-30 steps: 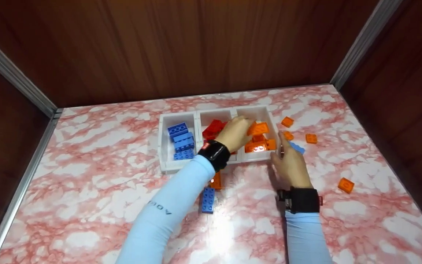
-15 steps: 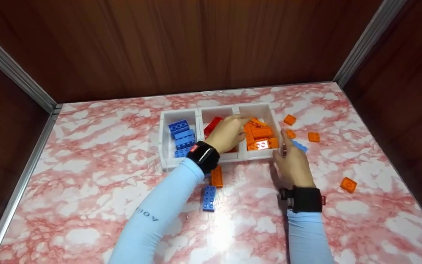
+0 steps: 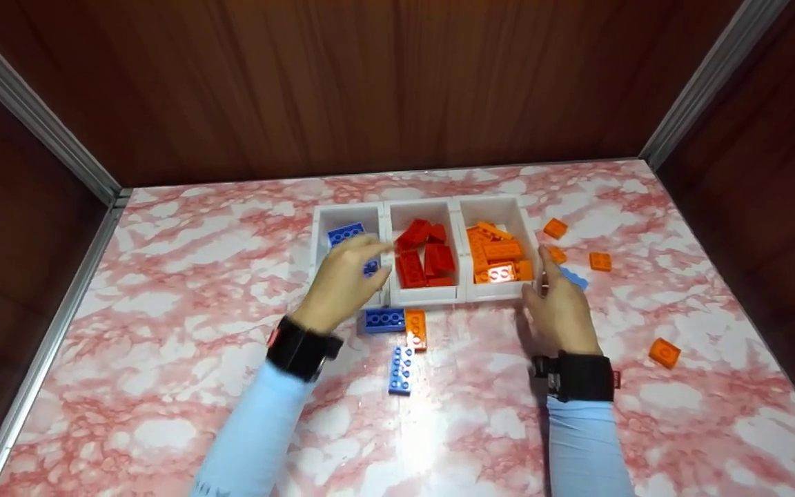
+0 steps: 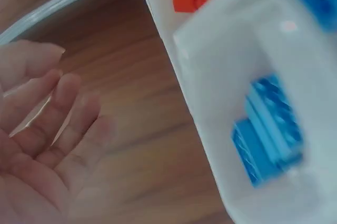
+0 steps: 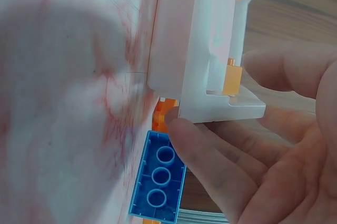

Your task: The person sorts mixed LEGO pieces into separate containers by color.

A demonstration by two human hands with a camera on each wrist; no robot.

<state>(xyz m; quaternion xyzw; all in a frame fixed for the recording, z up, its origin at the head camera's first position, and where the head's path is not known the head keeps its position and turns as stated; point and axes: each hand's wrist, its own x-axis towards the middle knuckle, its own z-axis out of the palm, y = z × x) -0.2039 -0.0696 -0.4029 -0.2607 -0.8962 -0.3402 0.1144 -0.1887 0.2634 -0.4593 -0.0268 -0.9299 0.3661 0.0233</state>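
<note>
My left hand (image 3: 346,283) hovers over the blue bricks (image 3: 346,232) in the left compartment of the white divided box (image 3: 426,297). Its fingers are loosely bent with nothing between them, as the left wrist view also shows of the hand (image 4: 58,145). My right hand (image 3: 563,307) lies at the box's front right corner, fingers nearly straight along the outer wall. In the right wrist view its fingertips touch the white corner (image 5: 221,110), and the thumb stands apart. Red bricks (image 3: 410,268) fill the middle compartment, orange bricks (image 3: 501,250) the right one.
In front of the box lie a dark blue brick (image 3: 384,320), an orange brick (image 3: 416,330) and a lighter blue brick (image 3: 401,371). Several small orange bricks (image 3: 600,261) and a light blue brick (image 3: 575,277) lie to its right. Wooden panels (image 3: 384,83) enclose the marbled table.
My left hand has moved left from the orange compartment, across the red one, to the blue one. An orange brick near its fingers now lies among the others. The right hand stays at the corner.
</note>
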